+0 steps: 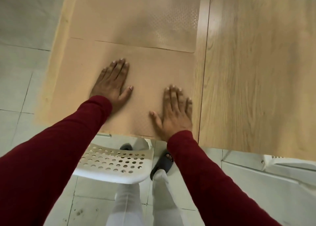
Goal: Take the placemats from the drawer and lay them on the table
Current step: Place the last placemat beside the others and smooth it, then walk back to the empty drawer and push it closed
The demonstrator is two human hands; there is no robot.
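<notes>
Two tan, finely textured placemats lie flat on the light wooden table [248, 71]. The near placemat [153, 71] reaches the table's front edge. The far placemat [136, 15] lies just beyond it, its near edge slightly overlapping. My left hand [112, 85] rests palm down on the near placemat's left part, fingers apart. My right hand [176, 111] presses flat on its right part near the front edge. Neither hand grips anything. No drawer is in view.
A white perforated chair [111, 162] stands tucked under the table's front edge, right below my arms. My legs and a dark slipper [162, 164] are on the pale tiled floor [20, 71]. A seam [207, 37] divides the tabletop; bare wood lies to its right.
</notes>
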